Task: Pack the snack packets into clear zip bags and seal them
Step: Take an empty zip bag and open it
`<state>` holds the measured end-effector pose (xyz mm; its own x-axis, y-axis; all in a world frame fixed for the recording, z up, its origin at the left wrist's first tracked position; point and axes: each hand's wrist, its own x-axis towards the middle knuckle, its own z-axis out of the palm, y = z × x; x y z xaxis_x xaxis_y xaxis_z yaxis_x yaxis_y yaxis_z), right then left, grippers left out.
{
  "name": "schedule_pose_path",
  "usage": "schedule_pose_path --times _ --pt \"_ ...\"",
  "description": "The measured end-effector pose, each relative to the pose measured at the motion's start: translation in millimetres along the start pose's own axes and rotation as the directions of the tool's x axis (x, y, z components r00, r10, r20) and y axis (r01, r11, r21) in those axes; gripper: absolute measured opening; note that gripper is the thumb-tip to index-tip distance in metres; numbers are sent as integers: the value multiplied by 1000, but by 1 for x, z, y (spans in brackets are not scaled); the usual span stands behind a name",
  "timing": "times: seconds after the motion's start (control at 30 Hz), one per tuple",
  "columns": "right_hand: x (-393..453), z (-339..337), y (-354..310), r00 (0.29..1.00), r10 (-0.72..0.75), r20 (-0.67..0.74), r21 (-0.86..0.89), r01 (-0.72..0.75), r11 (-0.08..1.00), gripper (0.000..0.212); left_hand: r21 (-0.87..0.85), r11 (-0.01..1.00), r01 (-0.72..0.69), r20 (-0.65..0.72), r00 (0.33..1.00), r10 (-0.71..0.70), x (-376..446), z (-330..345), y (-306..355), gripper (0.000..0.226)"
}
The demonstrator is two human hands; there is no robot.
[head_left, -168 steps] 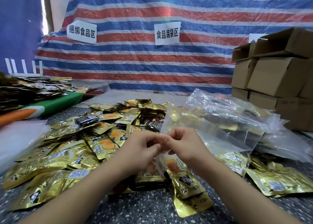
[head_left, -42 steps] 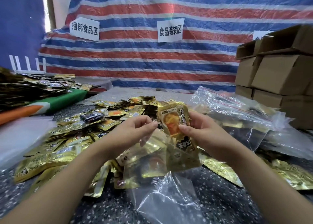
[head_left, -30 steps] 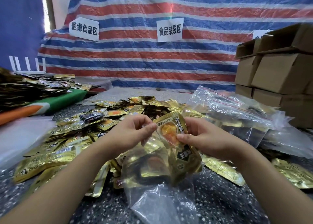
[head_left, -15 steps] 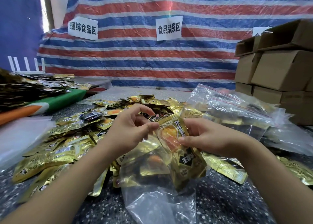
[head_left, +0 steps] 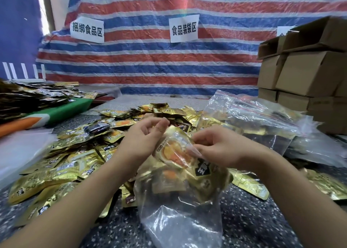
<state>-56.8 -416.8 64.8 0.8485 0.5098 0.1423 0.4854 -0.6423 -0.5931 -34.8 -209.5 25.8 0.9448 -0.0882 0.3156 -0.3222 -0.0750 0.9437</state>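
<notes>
Where tarp hangs — signs [head_left: 183, 28] "食品装袋区", "捆绑食品区" [head_left: 87, 29].

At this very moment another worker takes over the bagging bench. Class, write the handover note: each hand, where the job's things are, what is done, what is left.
Left hand: fingers loosely curled at the left edge of the zip bag's mouth; whether it grips the film is unclear.
Right hand: pinches the mouth of the clear zip bag from the right.
Gold snack packets sit inside that bag, the top one near the mouth.
Done: bag loaded; filled bags lie at right.
Left: seal this bag's zip, then bag the loose packets piled at left.
</notes>
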Motion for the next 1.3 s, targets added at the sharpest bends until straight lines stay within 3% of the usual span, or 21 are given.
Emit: schedule_pose_path --times 0.07,0.17,0.33,0.4,0.47,0.57,0.67,0.77,0.87,0.97,1.07,1.2,1.3 --pt "0 -2 2 998 7 -59 17 -6 1000 38 -37 983 181 185 968 -171 0 -2 0 78" --pt "-2 -4 2 995 56 -79 -15 -57 998 36 -114 947 302 348 905 -246 -3 -2 0 42" --pt "-2 2 -6 998 53 38 -120 -48 992 56 -6 979 204 279 940 -194 -3 0 -6 37" --pt "-2 4 -6 998 65 10 -81 -64 995 67 31 985 169 237 956 -172 -4 1 -8 36" --pt "-3 5 -5 999 33 -28 -92 -35 995 58 -34 984 173 189 968 -163 -3 3 -9 33" --pt "-1 0 0 984 -128 -128 -164 106 981 23 -191 973 133 131 985 -109 0 2 -5 32" --pt "-1 -3 2 929 -250 -274 -119 225 967 14 -295 954 60 97 995 -33 1 1 3 32" --pt "-3 -6 -1 884 -280 -375 20 309 951 10 -317 943 102 183 982 -45 -1 -2 8 44" --pt "-4 -13 -1 835 -249 -491 126 351 928 10 -215 947 240 418 899 -133 -7 -6 12 69" --pt "-5 -18 1 800 -220 -558 121 341 932 10 -80 955 286 587 788 -187 -10 -6 12 52" --pt "-4 -17 3 802 -231 -551 70 320 945 12 -60 952 300 577 788 -213 -8 -5 7 39" --pt "-1 -14 7 830 -274 -486 -17 304 953 13 -165 912 375 517 821 -244 -3 -8 3 34" --pt "0 -15 11 822 -293 -489 -35 317 948 14 -127 924 360 551 801 -236 -3 -11 5 28"
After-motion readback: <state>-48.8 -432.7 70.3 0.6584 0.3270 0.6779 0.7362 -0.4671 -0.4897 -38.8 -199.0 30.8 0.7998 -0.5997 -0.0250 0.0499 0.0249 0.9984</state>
